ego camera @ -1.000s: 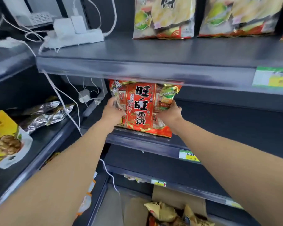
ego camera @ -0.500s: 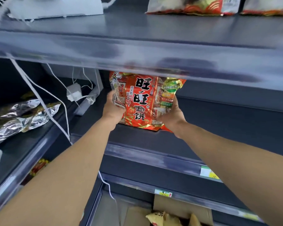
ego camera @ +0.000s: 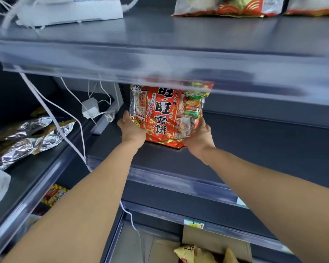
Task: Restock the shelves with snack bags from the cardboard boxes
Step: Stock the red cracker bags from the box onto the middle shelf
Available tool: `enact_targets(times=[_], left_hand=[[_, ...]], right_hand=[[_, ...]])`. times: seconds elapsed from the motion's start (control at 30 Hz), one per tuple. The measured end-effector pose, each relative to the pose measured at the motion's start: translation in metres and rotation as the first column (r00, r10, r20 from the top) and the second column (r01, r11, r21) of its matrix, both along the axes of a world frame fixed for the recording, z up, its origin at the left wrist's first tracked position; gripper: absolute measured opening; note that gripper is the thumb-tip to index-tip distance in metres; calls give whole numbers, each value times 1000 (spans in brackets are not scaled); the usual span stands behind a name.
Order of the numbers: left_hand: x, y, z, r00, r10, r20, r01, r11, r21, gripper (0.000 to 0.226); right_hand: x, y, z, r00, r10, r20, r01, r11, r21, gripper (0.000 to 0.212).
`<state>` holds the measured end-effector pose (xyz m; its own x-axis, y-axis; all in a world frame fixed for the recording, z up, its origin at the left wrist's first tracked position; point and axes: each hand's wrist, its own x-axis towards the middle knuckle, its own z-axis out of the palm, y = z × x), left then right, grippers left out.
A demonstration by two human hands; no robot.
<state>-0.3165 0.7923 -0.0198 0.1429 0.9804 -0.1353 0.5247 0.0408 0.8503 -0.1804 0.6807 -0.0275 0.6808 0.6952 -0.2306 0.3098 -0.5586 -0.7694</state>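
A red snack bag (ego camera: 165,118) with large white characters stands upright far back on the dark middle shelf (ego camera: 254,149), its top hidden behind the upper shelf's front strip. My left hand (ego camera: 131,128) grips its lower left side and my right hand (ego camera: 199,137) grips its lower right side. Below, at the bottom of the view, an open cardboard box (ego camera: 213,242) holds yellow snack bags (ego camera: 194,253).
The upper shelf (ego camera: 160,35) carries a white power strip (ego camera: 70,12) and more snack bags (ego camera: 222,6). White cables (ego camera: 51,114) hang down on the left, past a white adapter (ego camera: 90,110). Silver foil bags (ego camera: 27,135) lie on the left shelf.
Both hands have pushed the red bag farther back on the middle shelf, and its top now sits behind the upper shelf's strip. The view has moved closer and lower.
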Motion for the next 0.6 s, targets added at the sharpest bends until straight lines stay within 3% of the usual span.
enact_targets(times=[0.1, 0.2, 0.4, 0.6], left_hand=[[-7, -14, 6, 998, 47, -39, -47, 999, 10, 65], [-10, -34, 12, 997, -14, -81, 22, 996, 87, 45], [7, -126, 34, 937, -327, -121, 342, 930, 135, 39], [57, -240, 52, 757, -637, -145, 653, 750, 111, 33]], right_hand=[[-2, -15, 3, 996, 32, 81, -30, 999, -15, 66], [-7, -43, 13, 978, 140, 153, -138, 990, -24, 59], [-4, -123, 29, 922, 288, 261, -275, 958, -84, 55], [30, -247, 37, 908, 254, 333, -227, 967, -118, 48]])
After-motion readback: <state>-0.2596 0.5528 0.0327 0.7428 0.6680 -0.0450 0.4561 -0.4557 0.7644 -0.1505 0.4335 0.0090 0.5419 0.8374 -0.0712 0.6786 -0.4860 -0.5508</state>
